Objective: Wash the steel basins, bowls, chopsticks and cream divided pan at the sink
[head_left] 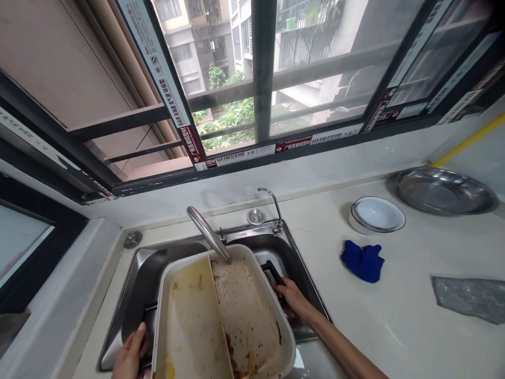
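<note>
While the left hand (130, 355) and right hand (295, 301) grip shut on black handles (272, 269), a divided white pot (240, 251) (residue in both halves) hangs above the steel sink (148, 284).

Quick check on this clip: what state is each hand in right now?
Left hand: closed, holding a black handle of the divided white pan.
Right hand: closed, holding the pan's other black handle.

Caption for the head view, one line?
Left hand and right hand hold a stained divided pot over a steel sink, beneath the faucet.
</note>
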The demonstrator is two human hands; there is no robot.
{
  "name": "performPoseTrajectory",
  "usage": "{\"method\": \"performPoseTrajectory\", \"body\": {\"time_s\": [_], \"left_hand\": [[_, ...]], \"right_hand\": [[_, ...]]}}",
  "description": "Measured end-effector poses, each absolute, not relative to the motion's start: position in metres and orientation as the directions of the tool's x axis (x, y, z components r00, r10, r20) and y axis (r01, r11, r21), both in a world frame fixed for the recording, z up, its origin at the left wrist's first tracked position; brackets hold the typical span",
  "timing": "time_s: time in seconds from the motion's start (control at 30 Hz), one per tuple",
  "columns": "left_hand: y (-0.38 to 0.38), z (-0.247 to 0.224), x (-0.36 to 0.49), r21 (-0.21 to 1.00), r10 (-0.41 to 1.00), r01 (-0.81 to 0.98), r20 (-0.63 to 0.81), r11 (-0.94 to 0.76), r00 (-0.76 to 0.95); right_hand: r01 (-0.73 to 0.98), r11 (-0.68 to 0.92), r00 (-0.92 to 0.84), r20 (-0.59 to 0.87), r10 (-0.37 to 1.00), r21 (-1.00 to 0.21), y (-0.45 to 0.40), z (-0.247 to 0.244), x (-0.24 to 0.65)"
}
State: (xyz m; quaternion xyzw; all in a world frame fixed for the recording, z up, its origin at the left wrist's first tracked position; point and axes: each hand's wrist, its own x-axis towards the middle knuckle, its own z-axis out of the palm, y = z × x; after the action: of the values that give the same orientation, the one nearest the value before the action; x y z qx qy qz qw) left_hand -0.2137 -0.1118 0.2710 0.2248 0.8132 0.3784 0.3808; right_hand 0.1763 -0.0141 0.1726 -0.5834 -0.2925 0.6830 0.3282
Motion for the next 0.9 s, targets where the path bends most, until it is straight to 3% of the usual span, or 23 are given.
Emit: {"method": "performPoseTrajectory", "body": {"time_s": [0.3,0.47,0.9], "left_hand": [[-0.103,0.249,-0.208,0.745,0.54,-0.093,-0.558,0.661,-0.63],[-0.1,0.23,-0.21,0.797,0.613,-0.141,-0.551,0.587,-0.566],[-0.086,0.216,-0.228,0.799,0.705,-0.009,-0.536,0.601,-0.464]], "right_hand": [[-0.021,-0.608,-0.069,-0.606,0.793,-0.794,-0.003,0.183,0.174],[0.002,-0.599,-0.035,-0.598,0.8,-0.801,0.001,0.183,0.171],[-0.004,-0.599,0.011,-0.599,0.8,-0.801,0.003,0.174,0.168]]}}
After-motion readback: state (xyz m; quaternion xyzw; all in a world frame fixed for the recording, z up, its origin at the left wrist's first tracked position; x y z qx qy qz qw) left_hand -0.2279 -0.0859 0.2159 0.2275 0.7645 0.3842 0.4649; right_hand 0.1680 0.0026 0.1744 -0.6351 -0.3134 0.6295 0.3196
